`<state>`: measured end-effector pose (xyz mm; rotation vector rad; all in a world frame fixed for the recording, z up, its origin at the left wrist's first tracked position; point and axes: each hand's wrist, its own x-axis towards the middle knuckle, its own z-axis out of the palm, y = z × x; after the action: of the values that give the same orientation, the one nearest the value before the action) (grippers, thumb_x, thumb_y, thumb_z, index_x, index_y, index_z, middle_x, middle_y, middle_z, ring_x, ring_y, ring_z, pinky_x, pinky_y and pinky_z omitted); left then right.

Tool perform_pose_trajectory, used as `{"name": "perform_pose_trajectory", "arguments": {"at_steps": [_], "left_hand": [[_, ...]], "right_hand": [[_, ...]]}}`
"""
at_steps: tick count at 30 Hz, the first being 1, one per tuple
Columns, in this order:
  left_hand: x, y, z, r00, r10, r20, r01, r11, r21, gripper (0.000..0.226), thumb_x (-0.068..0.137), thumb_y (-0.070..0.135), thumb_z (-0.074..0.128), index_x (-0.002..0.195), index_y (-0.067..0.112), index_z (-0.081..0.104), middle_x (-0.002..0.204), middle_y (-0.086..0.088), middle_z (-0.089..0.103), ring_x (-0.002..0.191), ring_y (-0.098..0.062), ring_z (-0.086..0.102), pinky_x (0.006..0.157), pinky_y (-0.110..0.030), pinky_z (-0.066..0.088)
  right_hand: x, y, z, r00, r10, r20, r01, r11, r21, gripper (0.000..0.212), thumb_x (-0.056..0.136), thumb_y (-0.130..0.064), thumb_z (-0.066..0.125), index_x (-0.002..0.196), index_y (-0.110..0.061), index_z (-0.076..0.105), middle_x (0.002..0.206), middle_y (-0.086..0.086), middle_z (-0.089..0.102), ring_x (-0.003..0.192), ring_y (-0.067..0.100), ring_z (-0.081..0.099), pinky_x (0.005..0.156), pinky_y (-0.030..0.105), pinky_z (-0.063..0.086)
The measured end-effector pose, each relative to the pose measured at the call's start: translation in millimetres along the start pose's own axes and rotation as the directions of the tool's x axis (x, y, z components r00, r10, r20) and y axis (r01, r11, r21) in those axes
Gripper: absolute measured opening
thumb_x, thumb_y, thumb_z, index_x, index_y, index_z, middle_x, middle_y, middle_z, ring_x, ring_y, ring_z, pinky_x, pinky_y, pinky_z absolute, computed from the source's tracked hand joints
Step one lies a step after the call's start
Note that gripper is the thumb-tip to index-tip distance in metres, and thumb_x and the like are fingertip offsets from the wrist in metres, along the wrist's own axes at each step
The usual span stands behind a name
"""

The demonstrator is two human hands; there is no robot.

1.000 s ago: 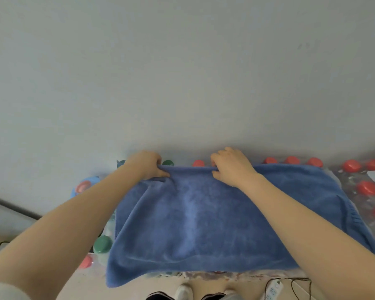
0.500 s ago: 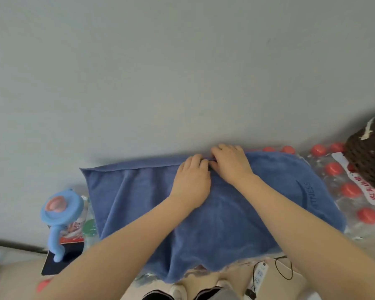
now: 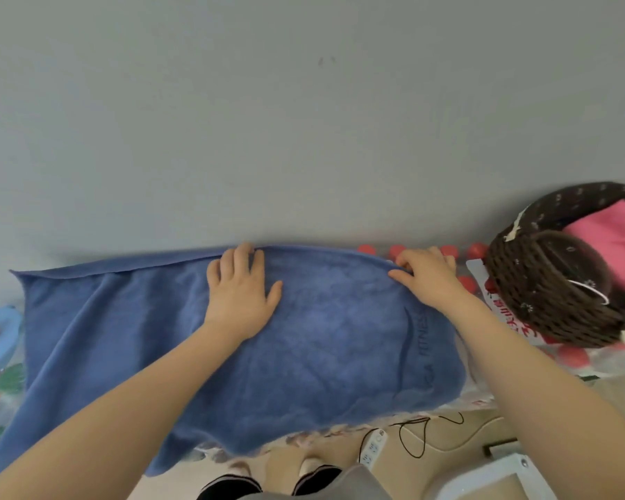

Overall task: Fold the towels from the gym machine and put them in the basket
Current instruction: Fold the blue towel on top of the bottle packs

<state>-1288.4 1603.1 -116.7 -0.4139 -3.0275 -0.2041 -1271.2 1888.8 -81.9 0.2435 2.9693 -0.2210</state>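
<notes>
Blue towel (image 3: 322,341) spread over packs of red-capped bottles (image 3: 448,251), mostly hidden under it; long axis runs left-right along the grey wall (image 3: 304,120), near edge hangs off the front, left corner cut off by the forearm. Brown wicker basket (image 3: 542,294) at right, cropped by frame edge, pink towel (image 3: 617,243) inside. Left hand (image 3: 240,294) flat, fingers straight, pressing towel at far edge. Right hand (image 3: 428,276) curled, pinching far right edge; fingertips partly hidden. Embossed lettering on the towel hard to read.

Towel (image 3: 304,337) spread against the wall (image 3: 304,120), left hand (image 3: 240,294) flat on it, right hand (image 3: 428,276) at its far right edge, basket (image 3: 542,283) to the right holding a folded cloth (image 3: 617,240)
</notes>
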Motion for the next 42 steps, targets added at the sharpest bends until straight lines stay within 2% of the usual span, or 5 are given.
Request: {"name": "perform_pose_trajectory", "arguments": {"at_steps": [9, 16, 28, 36, 42], "left_hand": [[-8, 8, -4, 0.993, -0.089, 0.074, 0.098, 0.987, -0.126, 0.057, 0.097, 0.039, 0.027, 0.146, 0.011, 0.02, 0.156, -0.006, 0.013, 0.145, -0.022, 0.009, 0.117, -0.035, 0.006], [-86, -16, -16, 0.996, -0.045, 0.076, 0.062, 0.97, -0.237, 0.081, 0.081, 0.056, 0.01, 0.145, 0.008, 0.025, 0.154, -0.008, 0.02, 0.143, -0.022, 0.019, 0.116, -0.036, 0.013], [-216, -120, -29, 0.942, -0.329, -0.072, 0.3, 0.918, -0.259, 0.071, 0.09, 0.053, 0.032, 0.145, 0.009, 0.023, 0.154, -0.01, 0.019, 0.143, -0.027, 0.016, 0.116, -0.038, 0.01], [-247, -144, -21, 0.543, -0.776, 0.321, 0.538, 0.027, -0.843, 0.06, 0.086, 0.036, 0.058, 0.134, 0.008, 0.034, 0.139, -0.011, 0.035, 0.118, -0.03, 0.049, 0.098, -0.043, 0.043], [-242, -144, -33, 0.482, -0.74, 0.468, 0.505, -0.201, -0.839, 0.023, 0.087, 0.028, 0.059, 0.084, 0.007, 0.051, 0.084, -0.006, 0.05, 0.065, -0.018, 0.042, 0.062, -0.028, 0.038]], "right_hand": [[-14, -40, 1, 0.98, -0.002, -0.201, 0.001, 1.0, -0.004, 0.046, 0.096, -0.011, 0.038, 0.141, -0.007, 0.03, 0.134, 0.017, 0.046, 0.12, 0.033, 0.047, 0.097, 0.039, 0.038], [-105, -139, 56, 0.761, -0.648, 0.021, 0.648, 0.762, 0.001, 0.066, 0.091, -0.046, 0.018, 0.147, -0.011, 0.019, 0.156, 0.008, 0.015, 0.144, 0.023, 0.015, 0.116, 0.038, 0.008], [-146, -126, 60, 0.987, -0.128, -0.094, 0.103, 0.967, -0.232, 0.055, 0.099, -0.04, 0.02, 0.149, -0.016, 0.016, 0.158, 0.007, 0.001, 0.146, 0.022, 0.0, 0.116, 0.046, 0.0], [-202, -220, 85, 0.916, -0.381, -0.125, 0.376, 0.925, -0.063, 0.049, 0.098, -0.035, 0.037, 0.141, -0.011, 0.035, 0.157, 0.011, 0.01, 0.145, 0.024, 0.008, 0.116, 0.043, 0.001], [-218, -223, 96, 0.918, -0.351, -0.183, 0.372, 0.924, 0.094, 0.044, 0.097, -0.028, 0.042, 0.137, -0.01, 0.04, 0.154, 0.011, 0.019, 0.144, 0.025, 0.014, 0.117, 0.04, 0.005]]}}
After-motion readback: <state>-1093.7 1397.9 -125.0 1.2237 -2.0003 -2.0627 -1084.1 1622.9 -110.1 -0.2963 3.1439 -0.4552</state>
